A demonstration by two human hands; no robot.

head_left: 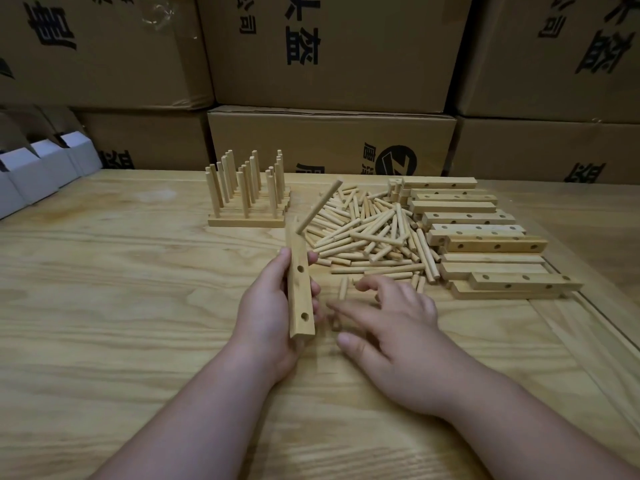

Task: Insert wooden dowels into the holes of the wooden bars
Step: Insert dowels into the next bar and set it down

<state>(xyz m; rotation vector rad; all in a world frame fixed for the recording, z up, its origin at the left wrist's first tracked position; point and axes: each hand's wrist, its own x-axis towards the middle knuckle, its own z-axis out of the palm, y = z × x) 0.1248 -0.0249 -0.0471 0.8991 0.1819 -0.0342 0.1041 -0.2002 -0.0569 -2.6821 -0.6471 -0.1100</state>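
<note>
Gripping a wooden bar [300,289] around its middle, the left hand [273,313] is holding it raised above the table [104,306], near the middle of the surface, with its long axis pointing away from the person. One dowel [319,206] is sticking out of the bar's far end, slanting up and to the right, and two empty holes are showing on the bar's upper face nearer the person. The right hand [398,327] is hovering just right of the bar with fingers spread and relaxed, holding nothing, its fingertips reaching toward a few stray dowels lying at the near edge of the loose dowel pile [367,233]. That pile is lying right of centre, toward the far edge. Drilled bars are sitting in a stack [485,237] touching the pile's right side, close to the table's right edge. Finished bars with upright dowels [247,192] are standing grouped left of the pile, near the far edge. Cardboard boxes [332,50] are rising beyond the far edge, and small white boxes [38,168] are sitting at the far left corner.
</note>
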